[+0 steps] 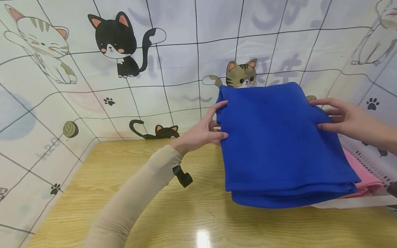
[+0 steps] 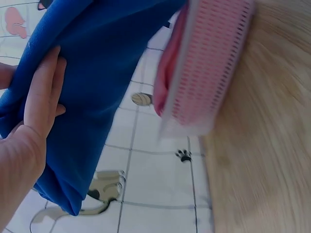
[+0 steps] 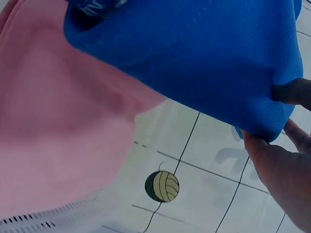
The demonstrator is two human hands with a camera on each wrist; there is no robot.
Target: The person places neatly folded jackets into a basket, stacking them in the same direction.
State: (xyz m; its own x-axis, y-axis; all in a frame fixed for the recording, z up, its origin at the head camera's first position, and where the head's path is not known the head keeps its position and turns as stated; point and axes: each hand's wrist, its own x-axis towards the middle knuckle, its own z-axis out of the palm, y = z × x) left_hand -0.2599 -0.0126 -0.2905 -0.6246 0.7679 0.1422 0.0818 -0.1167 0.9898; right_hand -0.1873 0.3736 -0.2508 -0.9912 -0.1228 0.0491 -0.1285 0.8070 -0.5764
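A folded blue cloth item, thick and layered like a garment, is held up above the table between both hands. My left hand grips its left edge, thumb on the near face and other fingers reaching behind. On the opposite edge, my right hand pinches the fabric near the upper right corner. The right wrist view shows the right thumb and fingers on a corner of the blue cloth, with pale lettering at a far fold. Pink folded cloth lies in a basket beneath and to the right.
The white perforated basket stands on the wood-grain table at the right, partly hidden by the blue cloth. Behind the table hangs a white grid-patterned backdrop with cartoon cats. A black strap sits at the left wrist.
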